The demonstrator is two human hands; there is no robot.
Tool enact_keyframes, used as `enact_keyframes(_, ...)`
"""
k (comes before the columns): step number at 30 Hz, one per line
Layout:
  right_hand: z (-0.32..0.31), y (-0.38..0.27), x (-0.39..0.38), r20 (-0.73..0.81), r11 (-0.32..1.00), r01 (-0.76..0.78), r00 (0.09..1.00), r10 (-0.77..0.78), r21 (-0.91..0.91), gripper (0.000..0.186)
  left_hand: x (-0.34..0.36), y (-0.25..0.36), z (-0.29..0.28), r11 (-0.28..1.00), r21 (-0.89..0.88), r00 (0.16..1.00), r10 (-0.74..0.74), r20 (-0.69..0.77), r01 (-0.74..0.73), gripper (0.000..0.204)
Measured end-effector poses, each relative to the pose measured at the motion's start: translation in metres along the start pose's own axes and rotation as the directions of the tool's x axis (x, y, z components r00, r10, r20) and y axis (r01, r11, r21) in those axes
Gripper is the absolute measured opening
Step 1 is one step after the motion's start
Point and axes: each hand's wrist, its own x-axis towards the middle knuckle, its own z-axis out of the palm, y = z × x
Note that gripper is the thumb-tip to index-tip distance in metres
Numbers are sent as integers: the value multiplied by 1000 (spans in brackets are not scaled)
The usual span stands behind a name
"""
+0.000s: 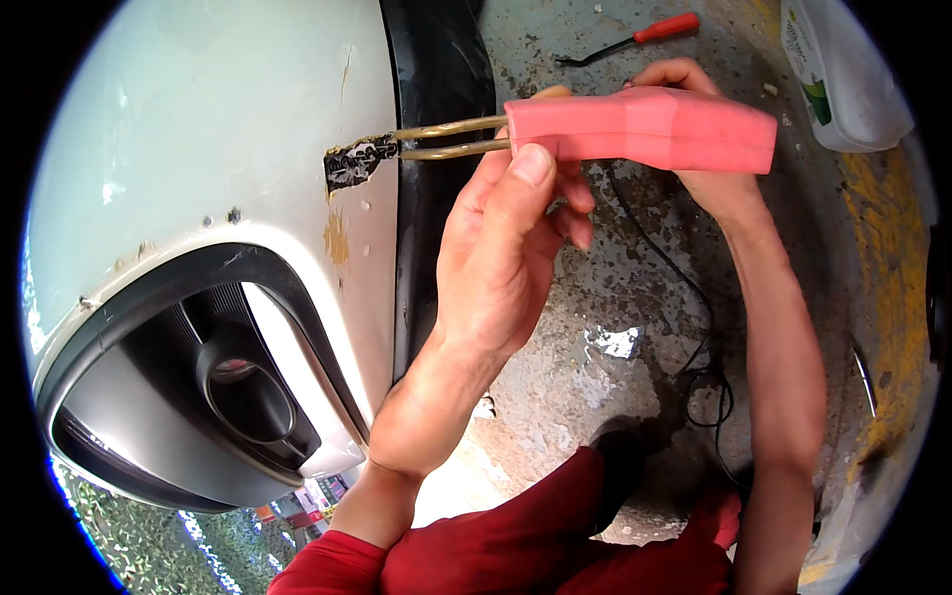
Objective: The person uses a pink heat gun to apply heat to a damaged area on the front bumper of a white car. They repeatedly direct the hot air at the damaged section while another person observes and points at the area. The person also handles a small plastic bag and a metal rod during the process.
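A pink hot stapler (635, 127) with two brass prongs (451, 141) lies level across the view. The prong tips meet the edge of a dark, ragged patch (359, 164) in the white car bumper (238, 89), where what look like metal staples show. My left hand (506, 238) supports the tool's front end, thumb on the near side and some fingers behind. Behind the rear half of the housing, my right hand (709, 183) grips it; most of its fingers are hidden. Chipped paint (337, 238) runs below the patch.
A dark round lamp opening (248, 392) is set in the bumper at lower left. On the stained floor lie a red-handled pry tool (666, 28), a thin black cable (659, 253) and a slim metal rod (865, 380). A translucent plastic jug (853, 79) stands at upper right.
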Motion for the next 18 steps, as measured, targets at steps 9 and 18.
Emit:
enact_keyframes(9, 1, 2, -1, -5, 999, 41, 999, -41, -30, 26, 1, -1, -1, 999, 34, 1000, -6, 5, 5, 58)
enact_keyframes(18, -4, -1, 1, 28, 996, 84, 996, -83, -21, 24, 2, 0, 0, 999, 36, 1000, -8, -6, 8, 59)
